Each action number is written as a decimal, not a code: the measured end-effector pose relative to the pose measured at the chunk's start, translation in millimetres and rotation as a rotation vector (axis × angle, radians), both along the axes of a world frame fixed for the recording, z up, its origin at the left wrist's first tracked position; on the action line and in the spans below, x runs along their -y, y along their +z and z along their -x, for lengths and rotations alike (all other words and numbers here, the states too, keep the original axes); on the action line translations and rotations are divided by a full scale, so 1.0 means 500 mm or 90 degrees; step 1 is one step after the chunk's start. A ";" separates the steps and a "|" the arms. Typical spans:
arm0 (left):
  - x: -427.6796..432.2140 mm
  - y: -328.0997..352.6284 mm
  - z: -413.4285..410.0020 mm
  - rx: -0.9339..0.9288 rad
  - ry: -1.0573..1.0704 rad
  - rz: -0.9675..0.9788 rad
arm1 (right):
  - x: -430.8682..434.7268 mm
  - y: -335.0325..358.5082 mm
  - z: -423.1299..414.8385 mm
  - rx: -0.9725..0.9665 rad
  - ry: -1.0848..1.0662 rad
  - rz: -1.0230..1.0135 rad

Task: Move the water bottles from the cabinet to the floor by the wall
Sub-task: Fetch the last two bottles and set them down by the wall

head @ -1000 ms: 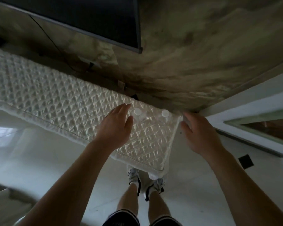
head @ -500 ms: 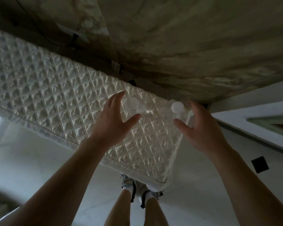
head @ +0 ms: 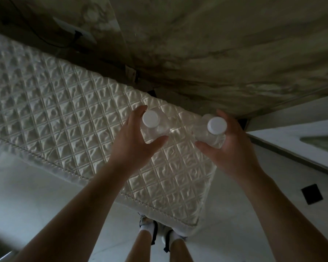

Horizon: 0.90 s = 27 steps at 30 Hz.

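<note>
Plainly, both hands were grasping: the left hand (head: 138, 140) curled round the body of the left bottle (head: 156, 129), thumb across its near side, and the right hand (head: 230, 148) gripped the right bottle (head: 209, 138) the same way. Both clear, white-capped bottles stood upright and apart over the right end of the quilted cabinet top (head: 64, 110), close to the marbled wall (head: 216, 53); whether their bases touched the quilting could not be told. Below the near edge, shoes (head: 146, 225) stood on the pale floor (head: 235, 214), with a black tile (head: 311, 194) off right.
</note>
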<state>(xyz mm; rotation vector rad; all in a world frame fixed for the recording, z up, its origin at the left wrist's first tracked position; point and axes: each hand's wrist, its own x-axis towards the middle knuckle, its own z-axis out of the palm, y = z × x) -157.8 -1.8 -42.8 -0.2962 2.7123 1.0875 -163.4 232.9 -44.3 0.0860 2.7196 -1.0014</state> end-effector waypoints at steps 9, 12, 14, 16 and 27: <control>-0.011 0.000 0.002 -0.013 0.039 -0.034 | 0.010 0.002 -0.004 -0.040 -0.039 0.022; -0.011 0.009 0.003 -0.007 0.044 -0.033 | 0.012 0.017 -0.002 -0.055 -0.047 0.030; -0.011 0.022 0.003 -0.010 0.040 -0.028 | 0.014 0.032 -0.001 -0.053 -0.054 0.036; -0.012 0.043 0.003 -0.016 0.032 -0.024 | 0.016 0.053 -0.001 -0.058 -0.053 0.041; -0.017 0.250 0.011 -0.090 0.031 -0.014 | 0.007 0.247 -0.008 -0.091 -0.040 0.070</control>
